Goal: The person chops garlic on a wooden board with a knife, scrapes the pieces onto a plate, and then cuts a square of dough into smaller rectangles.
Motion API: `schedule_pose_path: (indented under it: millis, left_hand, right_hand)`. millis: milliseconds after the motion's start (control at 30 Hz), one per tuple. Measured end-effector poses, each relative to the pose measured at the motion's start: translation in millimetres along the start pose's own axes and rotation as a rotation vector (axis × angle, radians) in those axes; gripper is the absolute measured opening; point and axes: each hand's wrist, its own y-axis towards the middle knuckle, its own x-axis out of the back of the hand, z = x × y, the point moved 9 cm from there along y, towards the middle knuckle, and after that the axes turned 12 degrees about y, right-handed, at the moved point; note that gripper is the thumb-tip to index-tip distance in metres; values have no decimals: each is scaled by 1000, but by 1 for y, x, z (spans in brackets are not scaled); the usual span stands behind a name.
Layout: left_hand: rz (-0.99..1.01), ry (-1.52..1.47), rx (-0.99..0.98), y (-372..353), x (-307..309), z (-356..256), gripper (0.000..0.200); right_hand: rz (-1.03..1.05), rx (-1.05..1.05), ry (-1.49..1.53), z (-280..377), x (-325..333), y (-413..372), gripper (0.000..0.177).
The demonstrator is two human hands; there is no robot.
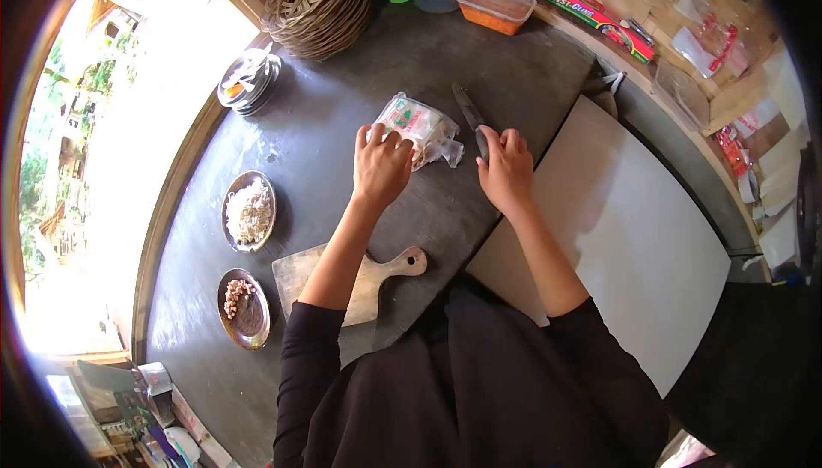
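A white plastic packet [411,119] with green and red print lies on the dark countertop, its loose, crumpled end toward the right. My left hand [381,168] is at the packet's near left side, fingers curled over its edge. In my right hand [507,172] is a knife [467,108], gripped by its dark handle, with the blade pointing away from me. The blade is just right of the packet, apart from it. Below my left forearm, partly covered by it, lies a wooden cutting board [368,284] with a holed handle.
Left of the board are a plate of whitish shreds [249,211] and a plate with small brown pieces [248,318]. Stacked dishes [248,83], woven baskets [317,14], and an orange-filled container [492,12] stand farther back. A cling-film box [591,16] lies at back right.
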Motion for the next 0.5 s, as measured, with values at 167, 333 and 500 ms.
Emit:
schedule_pose_path:
  millis: [167,333,500]
  left_hand:
    - [-52,20,81,-5,-12,12,18]
    - [26,-27,94,-5,-18,11,25]
    - [17,-32,98,-2,-16,5,29]
  right_hand:
    - [-2,399,226,45,-22,24,19]
    - [41,367,100,42,-48,38,14]
    - [-35,310,137,32,-41,47,24]
